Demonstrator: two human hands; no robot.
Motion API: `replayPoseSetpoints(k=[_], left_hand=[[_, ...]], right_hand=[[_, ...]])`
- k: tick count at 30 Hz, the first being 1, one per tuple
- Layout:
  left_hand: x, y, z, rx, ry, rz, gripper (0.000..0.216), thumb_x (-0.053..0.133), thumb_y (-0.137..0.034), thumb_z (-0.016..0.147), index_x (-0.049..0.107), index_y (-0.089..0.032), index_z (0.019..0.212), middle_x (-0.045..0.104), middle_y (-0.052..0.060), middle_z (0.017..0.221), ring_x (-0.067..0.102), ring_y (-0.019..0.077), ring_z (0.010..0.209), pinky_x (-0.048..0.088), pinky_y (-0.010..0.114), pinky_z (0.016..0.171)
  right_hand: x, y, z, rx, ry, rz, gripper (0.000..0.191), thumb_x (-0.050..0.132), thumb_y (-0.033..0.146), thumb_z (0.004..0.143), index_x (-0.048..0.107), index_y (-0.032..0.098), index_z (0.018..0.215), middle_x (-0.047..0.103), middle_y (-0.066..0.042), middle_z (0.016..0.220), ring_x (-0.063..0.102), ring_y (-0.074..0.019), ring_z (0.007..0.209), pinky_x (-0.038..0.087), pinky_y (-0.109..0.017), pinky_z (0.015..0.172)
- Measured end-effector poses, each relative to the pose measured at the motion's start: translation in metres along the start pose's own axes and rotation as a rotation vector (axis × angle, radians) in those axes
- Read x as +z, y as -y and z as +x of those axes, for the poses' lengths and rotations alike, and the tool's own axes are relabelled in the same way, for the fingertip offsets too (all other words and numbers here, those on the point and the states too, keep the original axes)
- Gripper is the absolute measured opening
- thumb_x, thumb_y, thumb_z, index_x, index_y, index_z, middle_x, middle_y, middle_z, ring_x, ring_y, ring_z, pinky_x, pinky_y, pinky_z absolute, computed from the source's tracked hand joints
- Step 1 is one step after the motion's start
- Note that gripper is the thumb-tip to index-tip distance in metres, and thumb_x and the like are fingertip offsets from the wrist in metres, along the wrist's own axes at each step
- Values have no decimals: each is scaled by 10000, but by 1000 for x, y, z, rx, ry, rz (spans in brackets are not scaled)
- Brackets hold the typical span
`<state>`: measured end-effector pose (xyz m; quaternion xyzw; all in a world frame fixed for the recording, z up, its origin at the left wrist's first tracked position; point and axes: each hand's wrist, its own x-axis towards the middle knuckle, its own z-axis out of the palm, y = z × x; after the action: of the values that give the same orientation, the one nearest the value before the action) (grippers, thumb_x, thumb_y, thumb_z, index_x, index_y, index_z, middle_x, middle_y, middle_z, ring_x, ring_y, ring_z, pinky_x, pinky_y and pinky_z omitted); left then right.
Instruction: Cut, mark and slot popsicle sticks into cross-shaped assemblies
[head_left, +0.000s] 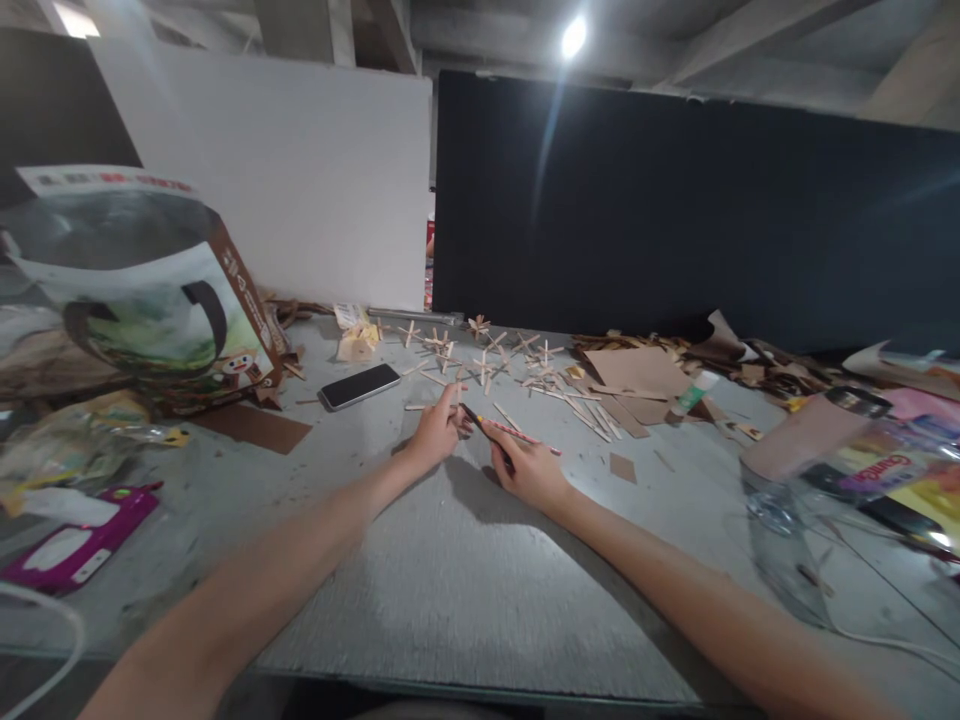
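My left hand [437, 430] is closed near the middle of the table, pinching a small pale wooden stick [460, 397] upright between the fingertips. Beside it, my right hand [529, 470] is closed around a slim dark tool [474, 415]. The tool's tip points at the stick; its exact kind is too blurred to tell. A pink patterned pencil [534, 438] shows just above my right hand; whether the fingers touch it, I cannot tell. Several crossed wooden stick pieces [486, 370] stand beyond my hands, with loose sticks [600, 418] lying to the right.
A phone [360, 386] lies left of my hands. Farther left are a large printed bag [150, 320] and a purple device [82, 540]. Cardboard pieces [637, 372], a glue stick [694, 392], a tumbler [814, 430] and a clear bottle [784, 555] are on the right.
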<state>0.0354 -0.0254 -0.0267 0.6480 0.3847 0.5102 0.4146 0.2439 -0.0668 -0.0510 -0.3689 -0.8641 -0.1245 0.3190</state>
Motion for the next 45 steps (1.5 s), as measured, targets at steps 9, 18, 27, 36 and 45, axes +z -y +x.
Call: replayPoseSetpoints(k=[9,18,27,36,45], left_hand=[[3,2,2,14,9,-41,478,638,-288,882,489,-205,1328,689,-45,675,731,161,620,595,258,624],[3,2,-1,31,17,-7,402,650,-297,895,515,-206,1262,700,-42,664,733,161,595,576,232,578],[1,0,0,32,8,63,389,628,-262,900,557,-202,1278,698,-21,722,726,151,618,591,243,602],[0,-2,-1,76,1,124,463,609,-178,871,581,-210,1332,706,-20,727,718,146,649,596,243,643],[4,7,-2,46,27,-23,446,631,-275,905,502,-198,1325,698,-45,661,734,156,574,589,225,566]], right_hand=[[2,0,0,7,-13,1,422,483,232,1055,582,179,1461,785,-150,1220,799,-219,880,643,-291,771],[1,0,1,7,2,11,445,493,231,1050,566,184,1487,791,-151,1200,804,-223,867,647,-292,761],[0,0,1,-6,-35,21,397,441,241,1069,598,162,1425,802,-150,1165,795,-201,782,634,-271,707],[1,0,0,-3,-45,31,408,442,246,1066,574,169,1444,794,-153,1192,801,-210,799,639,-284,706],[0,1,2,12,-28,43,411,458,249,1059,568,181,1449,781,-146,1237,808,-222,888,653,-299,775]])
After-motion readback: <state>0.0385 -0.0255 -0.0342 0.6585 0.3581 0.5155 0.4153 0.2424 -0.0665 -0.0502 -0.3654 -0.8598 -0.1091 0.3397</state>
